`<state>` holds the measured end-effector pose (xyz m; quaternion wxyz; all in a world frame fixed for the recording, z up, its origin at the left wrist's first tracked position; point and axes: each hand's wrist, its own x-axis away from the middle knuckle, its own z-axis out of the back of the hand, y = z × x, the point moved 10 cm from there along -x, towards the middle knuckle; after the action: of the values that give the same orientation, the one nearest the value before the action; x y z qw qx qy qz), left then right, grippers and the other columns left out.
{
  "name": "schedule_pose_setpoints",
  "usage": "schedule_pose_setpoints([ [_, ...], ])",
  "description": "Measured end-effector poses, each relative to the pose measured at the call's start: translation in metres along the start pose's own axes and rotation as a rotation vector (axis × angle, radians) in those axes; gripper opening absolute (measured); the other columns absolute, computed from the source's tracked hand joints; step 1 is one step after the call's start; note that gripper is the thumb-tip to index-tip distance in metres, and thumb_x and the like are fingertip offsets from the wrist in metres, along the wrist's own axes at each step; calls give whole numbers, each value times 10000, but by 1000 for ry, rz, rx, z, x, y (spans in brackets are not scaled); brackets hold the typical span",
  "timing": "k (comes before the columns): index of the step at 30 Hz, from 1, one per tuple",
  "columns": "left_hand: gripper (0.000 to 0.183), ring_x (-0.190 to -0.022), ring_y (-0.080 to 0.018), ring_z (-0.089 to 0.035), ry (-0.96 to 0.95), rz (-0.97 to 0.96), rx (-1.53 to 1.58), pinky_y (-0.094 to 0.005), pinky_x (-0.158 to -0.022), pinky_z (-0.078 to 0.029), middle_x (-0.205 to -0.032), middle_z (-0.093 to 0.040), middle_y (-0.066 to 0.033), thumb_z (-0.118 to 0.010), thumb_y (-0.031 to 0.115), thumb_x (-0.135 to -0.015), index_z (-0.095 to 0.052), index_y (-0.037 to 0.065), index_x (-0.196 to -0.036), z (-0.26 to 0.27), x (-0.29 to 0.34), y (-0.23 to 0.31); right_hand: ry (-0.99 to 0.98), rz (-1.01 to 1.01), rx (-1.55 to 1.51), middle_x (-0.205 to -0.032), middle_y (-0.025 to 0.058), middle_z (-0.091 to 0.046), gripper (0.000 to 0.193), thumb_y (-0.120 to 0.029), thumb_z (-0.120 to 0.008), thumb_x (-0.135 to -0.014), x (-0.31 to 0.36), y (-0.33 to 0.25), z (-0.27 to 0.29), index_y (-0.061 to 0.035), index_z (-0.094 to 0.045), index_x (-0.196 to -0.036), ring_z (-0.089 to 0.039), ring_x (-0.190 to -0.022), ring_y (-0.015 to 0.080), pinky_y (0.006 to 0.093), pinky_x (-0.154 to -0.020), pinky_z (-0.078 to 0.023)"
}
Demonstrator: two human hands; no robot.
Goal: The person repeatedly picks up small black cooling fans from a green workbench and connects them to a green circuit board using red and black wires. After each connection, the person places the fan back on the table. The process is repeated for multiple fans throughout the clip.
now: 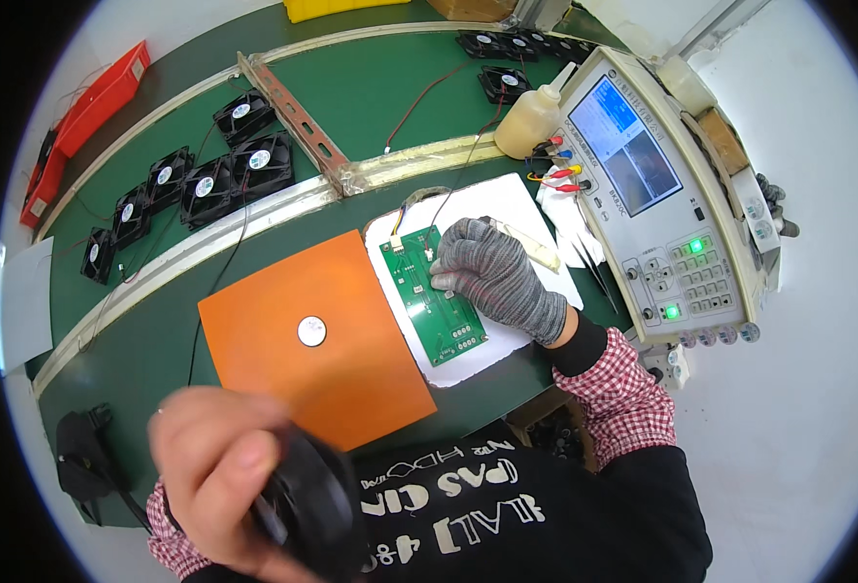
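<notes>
Holding a black fan [303, 505] close in your bare left hand [220, 476], you press your gloved right hand [492, 277] on the green board [434, 296] (fingers bent); a round white sticker [311, 331] sits on the orange mat [312, 340].

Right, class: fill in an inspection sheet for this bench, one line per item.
Surface: green bench; orange mat and white pad.
Job's things: green circuit board on the pad; black fan.
Clutter: loose fans, plastic bottle, tweezers.
Grippers: left hand bare, holding the fan; right hand gloved, on the board.
Cables: thin wires at the board.
Surroundings: test instrument, screen lit.
</notes>
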<state>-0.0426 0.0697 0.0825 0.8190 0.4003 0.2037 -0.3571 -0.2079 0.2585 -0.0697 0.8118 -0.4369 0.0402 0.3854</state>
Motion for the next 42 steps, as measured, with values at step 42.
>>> schedule_pose_setpoints([
  [42, 905, -897, -293, -638, 225, 1006, 1609, -428, -803, -527, -1072, -619, -182, -286, 751, -931, -437, -19, -1380, -87, 12, -104, 55, 11, 112, -897, 59, -654, 164, -139, -791, -721, 6, 2, 4, -106, -687, -843, -633, -917, 253, 389, -850, -453],
])
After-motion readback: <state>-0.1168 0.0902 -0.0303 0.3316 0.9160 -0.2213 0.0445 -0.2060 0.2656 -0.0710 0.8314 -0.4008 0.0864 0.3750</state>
